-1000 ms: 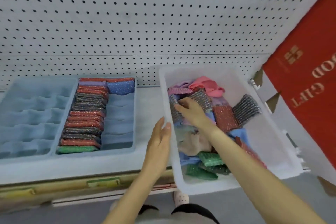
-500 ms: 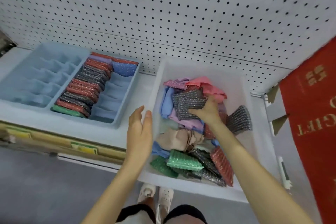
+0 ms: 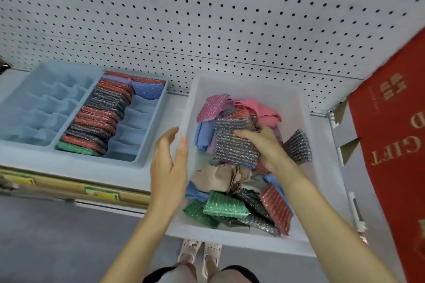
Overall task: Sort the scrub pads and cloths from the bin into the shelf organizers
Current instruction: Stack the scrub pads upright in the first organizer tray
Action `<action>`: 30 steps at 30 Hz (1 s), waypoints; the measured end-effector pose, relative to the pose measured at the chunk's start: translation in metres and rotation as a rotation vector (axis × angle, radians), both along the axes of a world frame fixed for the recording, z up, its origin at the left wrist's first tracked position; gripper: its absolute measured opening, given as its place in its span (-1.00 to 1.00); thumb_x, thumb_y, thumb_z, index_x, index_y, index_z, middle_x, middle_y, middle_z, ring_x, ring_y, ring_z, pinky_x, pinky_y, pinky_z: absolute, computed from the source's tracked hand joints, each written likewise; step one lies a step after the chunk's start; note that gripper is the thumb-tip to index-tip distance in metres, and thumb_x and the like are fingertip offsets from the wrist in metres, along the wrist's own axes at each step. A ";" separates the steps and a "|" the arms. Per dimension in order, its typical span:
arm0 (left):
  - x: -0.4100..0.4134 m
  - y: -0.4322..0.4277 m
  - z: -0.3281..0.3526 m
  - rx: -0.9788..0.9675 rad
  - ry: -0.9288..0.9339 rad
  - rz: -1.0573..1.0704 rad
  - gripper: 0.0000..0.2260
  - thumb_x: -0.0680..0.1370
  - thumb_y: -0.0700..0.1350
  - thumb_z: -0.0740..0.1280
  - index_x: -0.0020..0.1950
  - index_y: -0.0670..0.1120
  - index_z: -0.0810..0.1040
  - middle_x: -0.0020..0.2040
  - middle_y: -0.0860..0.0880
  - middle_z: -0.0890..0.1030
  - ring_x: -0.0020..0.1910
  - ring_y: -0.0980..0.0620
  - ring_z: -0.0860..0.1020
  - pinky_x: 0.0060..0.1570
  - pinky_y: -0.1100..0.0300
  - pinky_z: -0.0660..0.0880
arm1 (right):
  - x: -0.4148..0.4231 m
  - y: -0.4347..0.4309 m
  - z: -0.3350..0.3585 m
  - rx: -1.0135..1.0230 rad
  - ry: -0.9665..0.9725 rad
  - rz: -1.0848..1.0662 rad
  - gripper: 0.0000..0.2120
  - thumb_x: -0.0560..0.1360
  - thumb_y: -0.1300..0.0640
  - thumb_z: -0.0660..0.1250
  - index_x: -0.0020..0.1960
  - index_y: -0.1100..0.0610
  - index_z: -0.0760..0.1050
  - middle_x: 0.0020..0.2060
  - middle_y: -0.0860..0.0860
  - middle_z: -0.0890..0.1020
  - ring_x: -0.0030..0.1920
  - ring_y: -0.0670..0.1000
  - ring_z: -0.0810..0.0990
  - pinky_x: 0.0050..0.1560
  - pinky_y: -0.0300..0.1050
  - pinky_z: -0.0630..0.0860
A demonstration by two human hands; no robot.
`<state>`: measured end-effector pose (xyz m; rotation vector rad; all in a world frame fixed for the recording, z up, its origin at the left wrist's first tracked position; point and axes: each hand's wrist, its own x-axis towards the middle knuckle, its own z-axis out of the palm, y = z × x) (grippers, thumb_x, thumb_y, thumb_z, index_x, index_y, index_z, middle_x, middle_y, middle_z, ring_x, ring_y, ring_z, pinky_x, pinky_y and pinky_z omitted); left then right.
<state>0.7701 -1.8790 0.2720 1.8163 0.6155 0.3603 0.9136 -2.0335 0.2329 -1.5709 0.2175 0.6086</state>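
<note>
One grey, silver-threaded scrub pad (image 3: 232,142) (maybe 2 stacked) tops the pile in the white plastic bin (image 3: 253,244). R hand (image 3: 264,145) grips its right edge. L hand (image 3: 169,163) is flat and relaxed vs the bin's left wall. Step: pick. Next, prob: lift clear, carry left, slot upright into the blue divided plastic organizer (image 3: 150,142).

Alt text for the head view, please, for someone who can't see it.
The right hand grips a grey scrub pad in the white bin of mixed pads and cloths; the left hand rests open at the bin's left rim. Left of it, a blue organizer holds a row of pads.
</note>
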 end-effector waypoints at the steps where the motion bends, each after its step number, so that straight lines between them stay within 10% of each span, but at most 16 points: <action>1: 0.002 0.003 0.003 -0.042 -0.019 -0.049 -0.53 0.54 0.25 0.11 0.35 0.04 0.40 0.26 0.20 0.47 0.22 0.35 0.41 0.16 0.47 0.30 | -0.006 -0.008 0.008 0.051 0.041 -0.005 -0.63 0.34 0.26 0.50 0.11 0.19 0.52 -0.07 0.14 0.69 -0.12 0.11 0.68 -0.09 0.03 0.63; 7: 0.019 -0.015 0.013 -0.370 0.100 -0.332 -0.28 0.35 0.25 0.36 0.43 0.08 0.23 0.29 0.21 0.45 0.23 0.28 0.45 0.21 0.31 0.41 | -0.055 -0.024 0.044 0.314 0.161 0.043 -0.51 0.31 0.09 0.45 0.22 0.13 0.51 0.07 0.14 0.66 0.06 0.16 0.64 0.11 0.12 0.56; 12: 0.011 -0.017 0.023 -0.838 0.123 -0.348 -0.44 0.33 -0.08 0.49 0.29 0.03 0.39 0.00 0.05 0.69 -0.06 0.08 0.67 -0.25 0.18 0.60 | -0.085 -0.003 0.052 0.233 -0.090 -0.056 -0.65 0.40 0.17 0.44 0.14 -0.08 0.49 0.06 0.06 0.66 0.03 0.03 0.65 0.00 -0.07 0.59; 17: 0.001 0.002 0.022 -0.802 0.102 -0.163 -0.39 0.24 -0.26 0.49 0.27 -0.12 0.43 0.00 -0.09 0.69 -0.07 -0.04 0.67 -0.23 0.20 0.60 | -0.086 0.013 0.060 0.006 -0.218 0.113 -0.84 0.54 0.00 0.24 0.11 -0.18 0.42 -0.01 -0.25 0.54 -0.07 -0.33 0.55 -0.15 -0.45 0.45; 21: -0.010 0.031 0.019 -0.829 0.018 0.063 -0.55 0.26 -0.21 0.45 0.14 -0.19 0.52 -0.03 -0.12 0.70 -0.14 -0.01 0.68 -0.24 0.23 0.60 | -0.029 0.038 0.038 -0.092 -0.151 0.058 -0.71 0.59 0.00 0.18 0.18 0.15 0.50 -0.01 -0.04 0.58 -0.04 -0.07 0.55 0.04 -0.19 0.49; 25: -0.024 0.052 0.020 -0.810 -0.066 0.205 -0.65 0.27 -0.22 0.42 0.05 -0.14 0.54 -0.17 -0.02 0.71 -0.23 0.07 0.68 -0.30 0.28 0.58 | 0.033 0.069 -0.015 -0.304 -0.203 0.098 -0.73 0.54 0.10 0.32 0.15 0.25 0.53 0.00 0.06 0.62 -0.16 -0.08 0.55 -0.25 -0.44 0.44; 30: -0.045 0.070 0.015 -0.796 -0.134 0.379 -0.58 0.30 -0.20 0.42 0.15 -0.17 0.54 -0.05 -0.07 0.70 -0.14 0.03 0.67 -0.15 0.20 0.61 | 0.059 0.095 -0.059 -0.443 -0.168 -0.014 -0.59 0.46 0.16 0.41 0.26 0.28 0.46 0.16 0.16 0.59 0.11 0.14 0.59 0.08 -0.11 0.50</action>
